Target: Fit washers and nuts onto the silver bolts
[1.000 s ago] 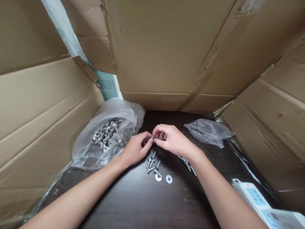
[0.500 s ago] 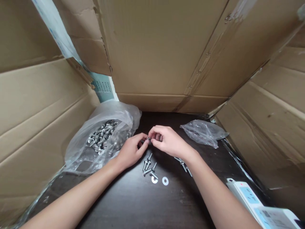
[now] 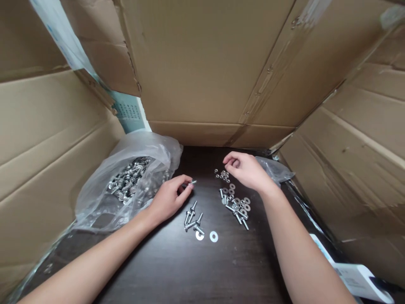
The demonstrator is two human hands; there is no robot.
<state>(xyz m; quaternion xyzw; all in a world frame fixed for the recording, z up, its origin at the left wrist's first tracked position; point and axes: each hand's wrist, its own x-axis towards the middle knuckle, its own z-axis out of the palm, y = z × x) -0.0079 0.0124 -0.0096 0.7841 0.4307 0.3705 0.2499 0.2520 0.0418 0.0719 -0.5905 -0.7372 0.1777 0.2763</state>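
A small silver bolt (image 3: pixel 194 182) is pinched between the thumb and fingertips of my left hand (image 3: pixel 171 195), its end pointing right. My right hand (image 3: pixel 245 168) hovers just beyond a scatter of small nuts (image 3: pixel 225 174), with its fingers bent, the thumb and index finger slightly apart, and nothing visible between them. Flat washers (image 3: pixel 247 200) and loose bolts (image 3: pixel 237 217) lie mixed in a pile below it. In the middle, several bolts (image 3: pixel 191 214) with parts fitted on them lie in a group. Two washers, one a bare washer (image 3: pixel 214 236), lie in front of that group.
At left, a clear plastic bag (image 3: pixel 148 141) lies open with many bolts (image 3: pixel 128 181) inside. Another plastic bag (image 3: pixel 278 169) is partly hidden behind my right wrist. A white power strip (image 3: pixel 357 274) sits at the right edge. Cardboard walls (image 3: pixel 209 63) surround the dark table (image 3: pixel 177 270).
My hands were together at the bolt. Now the right hand has moved away to the right, over by the nuts, while the left keeps the bolt. The view has shifted slightly right.
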